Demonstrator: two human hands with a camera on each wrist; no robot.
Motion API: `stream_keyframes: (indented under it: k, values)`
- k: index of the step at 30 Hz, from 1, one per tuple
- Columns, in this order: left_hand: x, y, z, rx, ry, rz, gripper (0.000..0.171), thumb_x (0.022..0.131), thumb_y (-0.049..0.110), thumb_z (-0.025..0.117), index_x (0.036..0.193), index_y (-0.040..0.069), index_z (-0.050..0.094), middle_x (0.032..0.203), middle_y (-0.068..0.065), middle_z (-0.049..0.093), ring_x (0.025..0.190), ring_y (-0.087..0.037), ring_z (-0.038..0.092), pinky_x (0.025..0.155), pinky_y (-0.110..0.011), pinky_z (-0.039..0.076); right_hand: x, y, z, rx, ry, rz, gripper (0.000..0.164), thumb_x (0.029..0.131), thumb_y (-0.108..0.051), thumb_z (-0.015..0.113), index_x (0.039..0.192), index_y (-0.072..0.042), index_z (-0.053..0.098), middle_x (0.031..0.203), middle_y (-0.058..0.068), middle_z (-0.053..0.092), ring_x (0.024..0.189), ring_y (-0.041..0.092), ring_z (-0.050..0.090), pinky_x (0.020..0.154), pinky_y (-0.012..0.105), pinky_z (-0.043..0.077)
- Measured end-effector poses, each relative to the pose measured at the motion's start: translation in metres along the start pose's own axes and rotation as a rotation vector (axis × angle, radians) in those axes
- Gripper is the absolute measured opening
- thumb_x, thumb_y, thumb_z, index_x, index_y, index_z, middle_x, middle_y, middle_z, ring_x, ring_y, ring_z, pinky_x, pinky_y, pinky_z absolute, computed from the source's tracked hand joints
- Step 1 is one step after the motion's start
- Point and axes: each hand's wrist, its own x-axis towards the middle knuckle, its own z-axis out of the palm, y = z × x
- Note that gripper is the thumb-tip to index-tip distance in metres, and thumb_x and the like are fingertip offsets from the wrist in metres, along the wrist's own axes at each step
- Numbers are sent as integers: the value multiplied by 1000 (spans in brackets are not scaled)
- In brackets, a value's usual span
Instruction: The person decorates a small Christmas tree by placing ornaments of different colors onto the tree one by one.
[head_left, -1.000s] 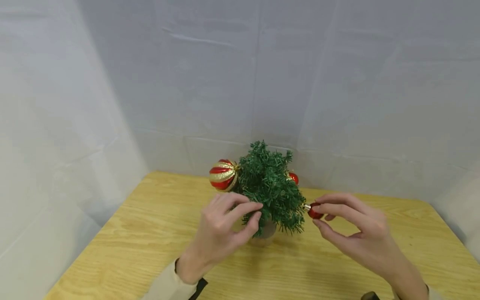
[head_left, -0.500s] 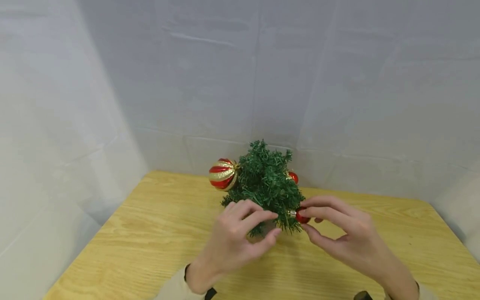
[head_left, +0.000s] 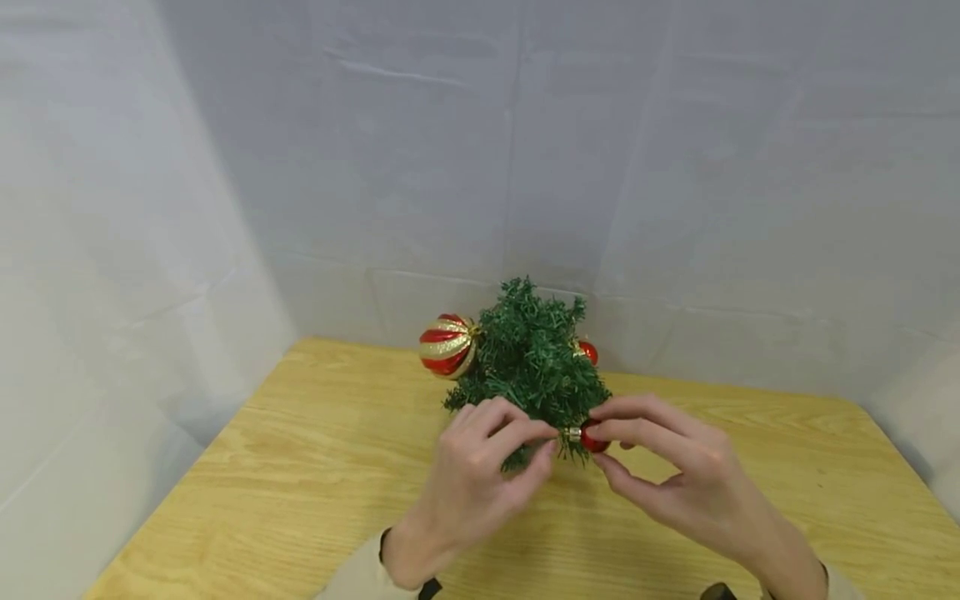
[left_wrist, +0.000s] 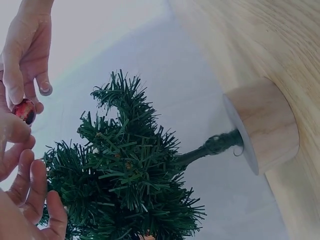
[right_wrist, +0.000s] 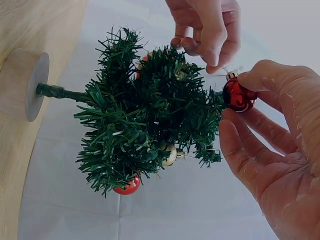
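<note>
A small green artificial Christmas tree (head_left: 532, 358) stands on the table. In front of its right side, my right hand (head_left: 686, 467) holds a small red bauble (head_left: 595, 436) between thumb and fingers, its gold cap turned left. My left hand (head_left: 476, 471) brings thumb and index fingertips together at the cap end, pinching what looks like the thin hanging loop (right_wrist: 232, 70); the fingertips hide most of it. The right wrist view shows the shiny red bauble (right_wrist: 240, 96) close beside the branch tips. Whether it touches them I cannot tell.
A big red-and-gold striped bauble (head_left: 447, 346) hangs on the tree's left, another red bauble (head_left: 589, 353) at its back right. A pale gold bauble (right_wrist: 169, 154) sits among the branches. The tree has a round wooden base (left_wrist: 267, 125). A pale sheet (head_left: 480, 167) hangs behind the table.
My right hand has moved left with the red bauble, towards the tree's front. My left hand has shifted right until its fingertips meet the bauble's cap end.
</note>
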Motion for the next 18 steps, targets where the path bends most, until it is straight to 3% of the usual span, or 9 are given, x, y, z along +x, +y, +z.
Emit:
stream_keyframes:
  k: [10, 18]
  values:
    - [-2, 0, 1, 14, -11, 30, 17, 85, 34, 82, 96, 22, 76, 85, 8, 63, 73, -5, 57, 67, -16, 38, -2, 0, 2, 14, 3, -4, 22, 101, -31, 62, 110, -15, 74, 114, 5, 70, 91, 6, 66, 75, 11, 53]
    - [-2, 1, 3, 21, -10, 25, 8, 86, 23, 80, 92, 20, 77, 84, 7, 65, 72, -6, 57, 66, -17, 38, -2, -1, 2, 23, 0, -8, 21, 101, -30, 62, 110, -15, 74, 114, 6, 70, 93, 8, 68, 78, 12, 54]
